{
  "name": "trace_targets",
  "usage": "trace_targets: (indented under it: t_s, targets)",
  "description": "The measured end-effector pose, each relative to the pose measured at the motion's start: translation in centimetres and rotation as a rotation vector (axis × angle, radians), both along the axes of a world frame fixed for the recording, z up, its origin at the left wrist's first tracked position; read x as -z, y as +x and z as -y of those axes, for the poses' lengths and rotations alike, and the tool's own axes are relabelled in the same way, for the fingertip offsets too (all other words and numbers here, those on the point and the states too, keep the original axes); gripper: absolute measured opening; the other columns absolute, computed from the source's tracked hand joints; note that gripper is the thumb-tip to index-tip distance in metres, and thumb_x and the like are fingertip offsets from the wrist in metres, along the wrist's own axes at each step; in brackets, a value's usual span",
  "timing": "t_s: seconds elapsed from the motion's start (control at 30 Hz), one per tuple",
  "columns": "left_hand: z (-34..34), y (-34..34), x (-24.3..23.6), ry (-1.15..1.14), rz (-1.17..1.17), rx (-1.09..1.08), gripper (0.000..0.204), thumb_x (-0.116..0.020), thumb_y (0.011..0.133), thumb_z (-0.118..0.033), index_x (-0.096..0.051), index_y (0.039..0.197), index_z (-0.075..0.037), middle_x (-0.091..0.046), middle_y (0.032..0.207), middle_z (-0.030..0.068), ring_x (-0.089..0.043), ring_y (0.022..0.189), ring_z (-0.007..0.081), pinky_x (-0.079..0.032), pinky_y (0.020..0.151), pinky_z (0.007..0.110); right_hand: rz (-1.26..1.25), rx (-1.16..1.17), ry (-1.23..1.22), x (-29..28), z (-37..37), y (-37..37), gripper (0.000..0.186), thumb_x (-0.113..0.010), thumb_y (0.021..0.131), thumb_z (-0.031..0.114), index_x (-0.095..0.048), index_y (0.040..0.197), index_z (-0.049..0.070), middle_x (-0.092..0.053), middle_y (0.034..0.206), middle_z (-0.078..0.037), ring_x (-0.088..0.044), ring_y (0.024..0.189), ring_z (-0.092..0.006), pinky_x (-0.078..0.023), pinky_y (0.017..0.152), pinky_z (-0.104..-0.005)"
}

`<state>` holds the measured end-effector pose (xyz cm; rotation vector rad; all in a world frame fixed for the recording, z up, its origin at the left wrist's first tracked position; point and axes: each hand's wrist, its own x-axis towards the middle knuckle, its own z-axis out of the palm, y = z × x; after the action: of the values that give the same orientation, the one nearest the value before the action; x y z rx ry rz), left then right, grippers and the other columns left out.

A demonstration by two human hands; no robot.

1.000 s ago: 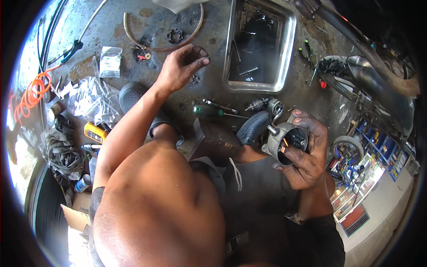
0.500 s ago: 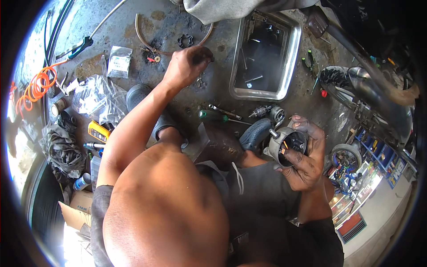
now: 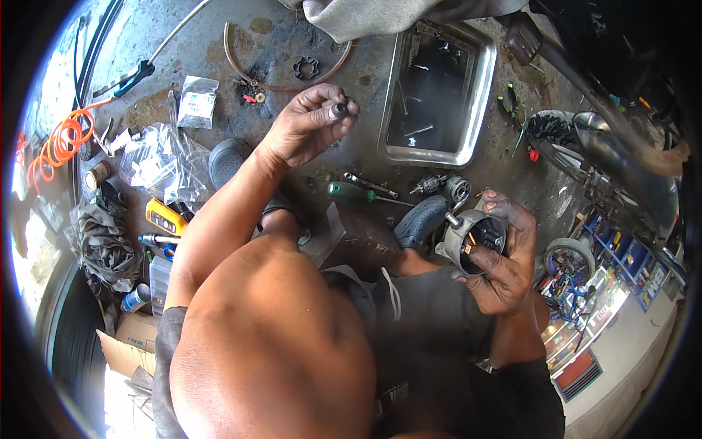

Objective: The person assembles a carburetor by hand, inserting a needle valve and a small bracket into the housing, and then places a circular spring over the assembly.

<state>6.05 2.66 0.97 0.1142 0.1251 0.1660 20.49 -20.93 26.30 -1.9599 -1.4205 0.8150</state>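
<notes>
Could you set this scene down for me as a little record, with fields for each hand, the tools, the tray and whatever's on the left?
Left hand: above the floor, fingers curled; whether it holds anything is unclear
Right hand: gripping a round, hollow metal housing
Tools: green-handled screwdriver and wrench, on the floor
Tray: metal, rectangular, with bolts inside
Left side: coiled orange hose, clear plastic bags, yellow device
</notes>
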Motion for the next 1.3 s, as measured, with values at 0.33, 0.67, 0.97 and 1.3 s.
trace_targets:
  t_s: [0.33,0.67,0.97,1.3]
  targets:
    - [0.0,-0.1,-1.1,0.0,0.104,0.043,0.013,-0.067,0.093,-0.002,-0.063,0.105,-0.005,-0.068,0.106,0.0138,-0.067,0.093,0.0189,-0.056,0.082,0.029,-0.011,0.001,-0.008,0.1,0.2,0.3,0.04,-0.084,0.079,0.021,-0.067,0.115,0.014,-0.039,0.137,-0.027,-0.042,0.131,-0.0488,-0.039,0.106,-0.0591]
    - [-0.5,0.7,-6.6,0.44,-0.065,0.324,0.014,-0.073,0.086,0.001,-0.069,0.1,0.002,-0.072,0.09,0.0101,-0.068,0.081,0.0149,-0.057,0.071,0.027,-0.003,-0.001,0.062,0.7,0.3,0.3,0.044,-0.087,0.07,0.015,-0.072,0.111,0.007,-0.044,0.133,-0.025,-0.047,0.127,-0.0465,-0.042,0.105,-0.0562]
    - [-0.8,0.8,-8.6,0.599,-0.159,0.347,0.014,-0.077,0.084,-0.002,-0.072,0.097,0.002,-0.072,0.09,0.0075,-0.067,0.079,0.0122,-0.056,0.072,0.026,-0.007,0.014,0.047,0.6,0.3,0.2,0.041,-0.087,0.07,0.015,-0.073,0.108,0.006,-0.044,0.132,-0.026,-0.046,0.128,-0.047,-0.043,0.105,-0.0556]
    - [-0.6,1.2,-10.8,0.566,-0.031,0.462,0.013,-0.078,0.084,-0.003,-0.068,0.091,0.002,-0.07,0.081,0.0056,-0.066,0.075,0.012,-0.053,0.071,0.026,-0.014,-0.03,0.068,1.1,-0.6,0.0,0.045,-0.086,0.07,0.017,-0.073,0.112,0.008,-0.046,0.131,-0.024,-0.049,0.125,-0.0431,-0.044,0.104,-0.0532]
